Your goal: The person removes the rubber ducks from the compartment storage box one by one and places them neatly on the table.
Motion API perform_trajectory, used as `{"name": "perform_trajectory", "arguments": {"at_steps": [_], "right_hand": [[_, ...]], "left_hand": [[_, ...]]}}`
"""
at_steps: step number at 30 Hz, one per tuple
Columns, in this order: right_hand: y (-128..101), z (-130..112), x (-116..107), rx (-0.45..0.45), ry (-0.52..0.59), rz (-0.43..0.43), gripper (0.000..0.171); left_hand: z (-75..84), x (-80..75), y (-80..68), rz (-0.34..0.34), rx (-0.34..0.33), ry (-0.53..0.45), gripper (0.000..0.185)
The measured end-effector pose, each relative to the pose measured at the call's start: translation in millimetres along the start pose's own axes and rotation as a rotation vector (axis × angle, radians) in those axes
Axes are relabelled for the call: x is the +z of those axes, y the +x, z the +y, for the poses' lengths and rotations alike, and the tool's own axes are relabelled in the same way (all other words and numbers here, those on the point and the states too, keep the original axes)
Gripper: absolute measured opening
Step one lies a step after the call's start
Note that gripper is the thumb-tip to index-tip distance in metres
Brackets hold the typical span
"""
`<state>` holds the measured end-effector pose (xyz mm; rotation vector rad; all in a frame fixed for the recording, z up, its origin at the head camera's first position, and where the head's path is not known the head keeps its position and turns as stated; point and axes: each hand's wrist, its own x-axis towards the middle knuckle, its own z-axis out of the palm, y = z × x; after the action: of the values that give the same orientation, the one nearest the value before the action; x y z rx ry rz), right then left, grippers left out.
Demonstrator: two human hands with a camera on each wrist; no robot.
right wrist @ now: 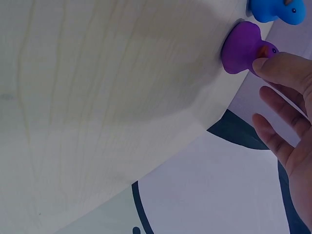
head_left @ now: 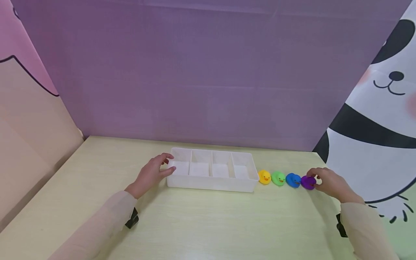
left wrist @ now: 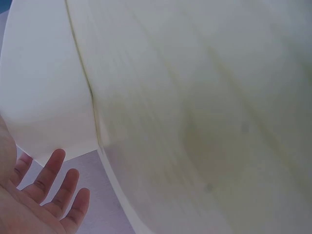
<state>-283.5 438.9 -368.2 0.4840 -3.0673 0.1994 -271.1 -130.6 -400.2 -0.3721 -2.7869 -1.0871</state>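
Note:
A white box (head_left: pixel 212 183) with several compartments in a row stands on the table. At its left end is my left hand (head_left: pixel 152 175), with thumb and index fingertip right at the rim. In the left wrist view the fingers (left wrist: pixel 48 178) are loosely extended beside the box wall (left wrist: pixel 44 78). My right hand (head_left: pixel 329 182) pinches a purple rubber duck (right wrist: pixel 241 48) by the head between thumb and fingers. The purple duck is at the right end of a row with a blue duck (head_left: pixel 293 180), a green duck (head_left: pixel 278 178) and a yellow duck (head_left: pixel 264 177).
The pale wooden table (head_left: pixel 208 224) ends at a purple backdrop (head_left: pixel 201 79) behind the box. A panel with a panda picture (head_left: pixel 373 155) rises close on the right, and a pink and beige panel (head_left: pixel 29 126) stands on the left.

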Motion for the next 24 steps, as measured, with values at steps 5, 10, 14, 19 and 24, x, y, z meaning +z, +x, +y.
{"name": "perform_trajectory", "arguments": {"at_steps": [5, 10, 14, 19, 24], "right_hand": [[-1.1, -1.3, -2.5, 0.006, 0.009, -0.002, 0.039], [-2.7, -1.7, -1.6, -0.007, 0.003, 0.002, 0.038], [-4.0, -1.8, 0.8, -0.024, -0.009, 0.01, 0.035], [-4.4, -1.5, 2.0, -0.025, -0.013, 0.016, 0.034], [-4.9, -1.0, 1.9, -0.033, -0.012, 0.027, 0.034]], "left_hand": [[0.9, -0.1, -0.2, 0.013, 0.007, 0.002, 0.043], [0.3, 0.1, -0.3, 0.012, 0.01, 0.005, 0.043], [-0.5, 0.2, -0.1, 0.01, 0.011, 0.006, 0.044], [-0.7, 0.3, -0.4, 0.011, 0.012, 0.008, 0.044], [-0.1, 0.0, -0.8, 0.007, 0.006, 0.015, 0.043]]}}
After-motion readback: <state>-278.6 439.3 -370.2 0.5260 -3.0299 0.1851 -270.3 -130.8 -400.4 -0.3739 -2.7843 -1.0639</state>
